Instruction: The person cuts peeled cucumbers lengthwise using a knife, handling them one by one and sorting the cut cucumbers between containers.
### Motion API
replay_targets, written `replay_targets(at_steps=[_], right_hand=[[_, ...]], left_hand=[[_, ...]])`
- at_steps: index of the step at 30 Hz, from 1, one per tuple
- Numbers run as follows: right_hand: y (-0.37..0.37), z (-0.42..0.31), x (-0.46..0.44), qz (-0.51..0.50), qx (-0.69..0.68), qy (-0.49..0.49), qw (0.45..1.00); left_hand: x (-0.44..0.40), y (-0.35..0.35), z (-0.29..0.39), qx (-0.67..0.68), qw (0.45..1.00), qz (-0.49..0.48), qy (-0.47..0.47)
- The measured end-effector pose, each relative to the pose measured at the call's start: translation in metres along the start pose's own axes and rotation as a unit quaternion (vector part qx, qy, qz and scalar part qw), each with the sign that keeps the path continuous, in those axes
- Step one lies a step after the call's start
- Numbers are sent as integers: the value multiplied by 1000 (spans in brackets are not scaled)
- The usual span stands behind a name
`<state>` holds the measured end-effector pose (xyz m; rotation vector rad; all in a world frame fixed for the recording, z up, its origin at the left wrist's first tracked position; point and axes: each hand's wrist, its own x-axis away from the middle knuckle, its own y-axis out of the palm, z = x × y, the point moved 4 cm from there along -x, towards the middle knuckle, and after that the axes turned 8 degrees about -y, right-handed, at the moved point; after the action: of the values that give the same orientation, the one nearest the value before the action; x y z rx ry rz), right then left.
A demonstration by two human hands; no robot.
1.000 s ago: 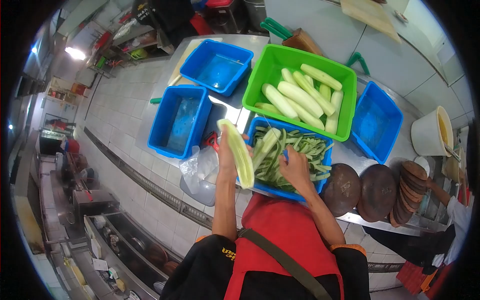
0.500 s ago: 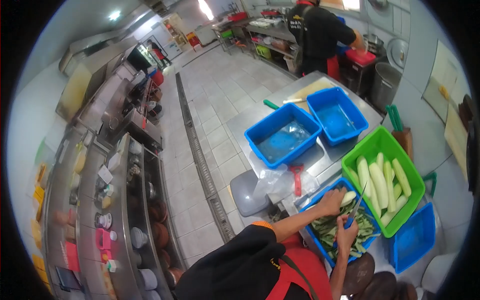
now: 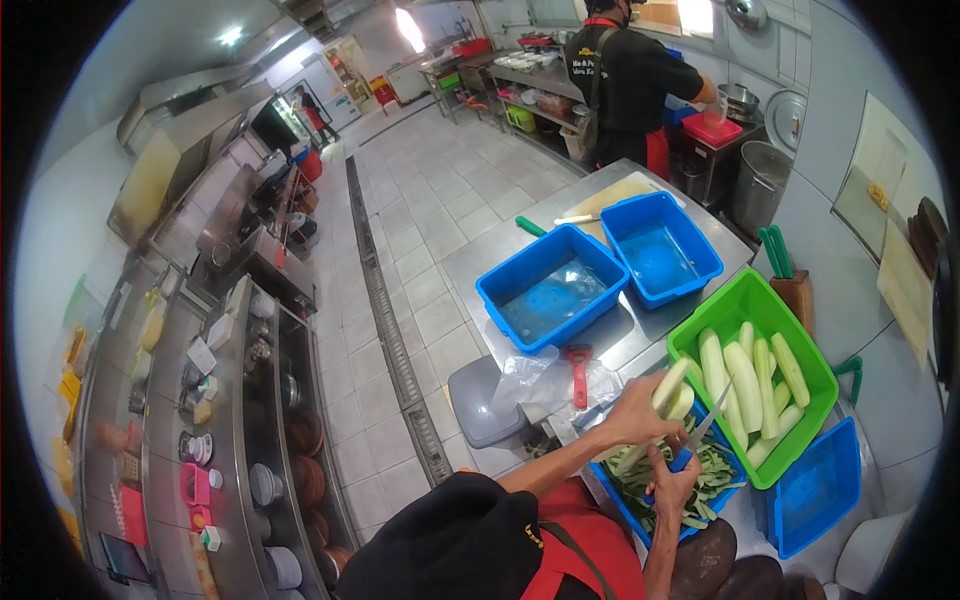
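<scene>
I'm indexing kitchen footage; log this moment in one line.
left hand: holds peeled vegetable; right hand: holds knife; below: blue tub with peelings; alongside: green tub with whole vegetables

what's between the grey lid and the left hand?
Head view: a clear plastic bag and a red peeler lie between the grey lid and left hand.

The green tub (image 3: 755,300) looks smooth plastic, the knife blade (image 3: 714,411) and table (image 3: 490,250) shiny metal, the apron (image 3: 605,548) matt cloth.
</scene>
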<state>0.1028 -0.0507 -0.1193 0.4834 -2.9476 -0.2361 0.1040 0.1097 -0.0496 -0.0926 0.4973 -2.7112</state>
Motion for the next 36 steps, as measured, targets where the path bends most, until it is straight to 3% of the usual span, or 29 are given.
replay_targets(at_steps=[3,4,7,9,11,13,15,16,19,21,23,25,27,29,33,35,36], right_hand=[[8,-11,4,-7,20,-37,999],[10,-14,2,-35,11,-34,999],[6,-14,0,-59,16,-33,998],[-8,0,-8,-24,-14,21,999],[-20,2,-21,48,-51,44,997],[-23,-27,-37,63,-51,37,996],[-32,-35,-66,49,-54,45,996],[-40,-37,-82,38,-59,56,996],[-66,-20,-144,99,-90,-33,990],[-71,-36,-157,83,93,2,992],[-62,-46,-149,84,111,-67,988],[-42,-73,-113,91,120,-101,983],[-13,-88,-71,78,83,-90,989],[8,-89,-37,28,36,-68,997],[33,-91,6,-22,54,-74,996],[37,-99,20,-41,209,-179,961],[40,-100,24,-29,216,-167,962]], left_hand=[[-3,-7,7,104,991,8,-88],[1,-10,25,187,972,-38,-137],[-11,-6,14,130,980,-78,-132],[-10,-1,8,171,976,-37,-134],[-9,3,-1,271,939,-36,-208],[-4,5,-8,266,938,-30,-220],[1,13,-26,448,837,-84,-302],[3,13,-28,458,830,-108,-299],[8,24,-38,461,827,-99,-306],[11,27,-39,486,810,-101,-311],[9,25,-42,535,773,-68,-334],[2,15,-46,558,767,-60,-312],[-10,-1,-45,599,756,-4,-266],[-23,-14,-43,613,748,-18,-254],[-45,-46,14,622,770,-3,-142],[-54,-61,38,618,782,9,-81],[-56,-67,45,614,787,-8,-58]])
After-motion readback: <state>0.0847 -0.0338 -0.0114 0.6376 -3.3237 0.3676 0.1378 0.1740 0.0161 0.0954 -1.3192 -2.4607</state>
